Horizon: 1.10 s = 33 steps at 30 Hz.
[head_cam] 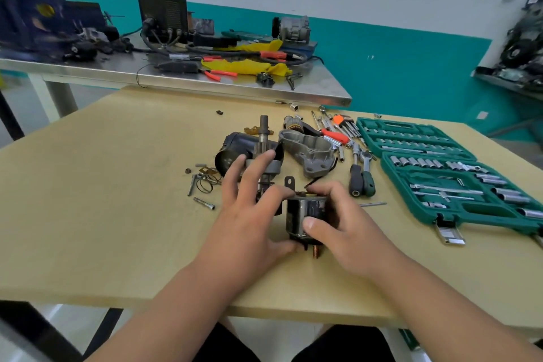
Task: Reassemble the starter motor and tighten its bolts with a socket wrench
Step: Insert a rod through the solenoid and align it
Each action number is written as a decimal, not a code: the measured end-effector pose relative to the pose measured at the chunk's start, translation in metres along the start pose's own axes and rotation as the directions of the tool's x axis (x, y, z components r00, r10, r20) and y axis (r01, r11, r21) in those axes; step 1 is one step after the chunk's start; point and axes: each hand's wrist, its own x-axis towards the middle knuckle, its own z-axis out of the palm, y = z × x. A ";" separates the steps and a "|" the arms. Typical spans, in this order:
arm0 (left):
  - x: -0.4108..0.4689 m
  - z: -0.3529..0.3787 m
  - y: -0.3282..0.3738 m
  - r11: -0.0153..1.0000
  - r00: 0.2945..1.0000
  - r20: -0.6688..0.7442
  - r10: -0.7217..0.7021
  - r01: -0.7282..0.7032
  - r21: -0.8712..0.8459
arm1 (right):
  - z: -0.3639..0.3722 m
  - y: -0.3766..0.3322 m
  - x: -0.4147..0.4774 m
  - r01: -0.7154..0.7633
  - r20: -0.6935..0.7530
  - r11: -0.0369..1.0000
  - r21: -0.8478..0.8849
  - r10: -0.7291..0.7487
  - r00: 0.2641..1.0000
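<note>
Near the front middle of the counter (117, 185), both hands close on a black cylinder (304, 213), a starter-motor part held upright with a copper stud (316, 253) poking out below. Cannot tell if it rests on the counter or is just lifted.

Right hand (346, 229): thumb pressed on the near wall, fingers curled round the far side and top rim. Left hand (249, 214): thumb at the lower left edge, index hooked over the top, other fingers spread toward the shaft assembly (263, 132) standing just behind. Contact there is unclear.

The rest of the motor is still apart. A black motor housing (235, 147) lies on its side behind the left hand, with a grey cast end housing (308, 153) beside it. A loose bolt (204, 203) lies left of the hands. The socket wrench (368, 176) lies untouched just right of the hands, next to the open green socket case (440, 209).

Handling, judged: the cylinder looks like metal, dense and rigid, and probably heavy for its size. Its glossy wall may be greasy and slip. Best taken with a full wrap round the wall, as here, not by the stud or the thin tab (289, 182) on top, which could bend. Bolts are small and will roll.
</note>
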 end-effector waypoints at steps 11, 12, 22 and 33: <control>0.006 0.004 0.003 0.999 0.999 -0.038 0.034 -0.034 -0.012 | -0.054 -0.058 0.042 0.158 0.233 0.834 -0.529 -0.036 0.972; 0.007 0.005 0.003 0.999 0.998 -0.042 0.035 -0.036 -0.013 | -0.054 -0.061 0.046 0.168 0.254 0.817 -0.552 -0.027 0.967; 0.009 0.006 0.002 0.996 0.995 -0.043 0.087 -0.086 0.028 | -0.051 -0.067 0.056 0.187 0.312 0.790 -0.583 0.005 0.950; 0.009 0.008 -0.003 0.986 0.983 -0.086 0.159 -0.155 0.061 | -0.044 -0.091 0.064 0.170 0.347 0.564 -0.808 0.222 0.911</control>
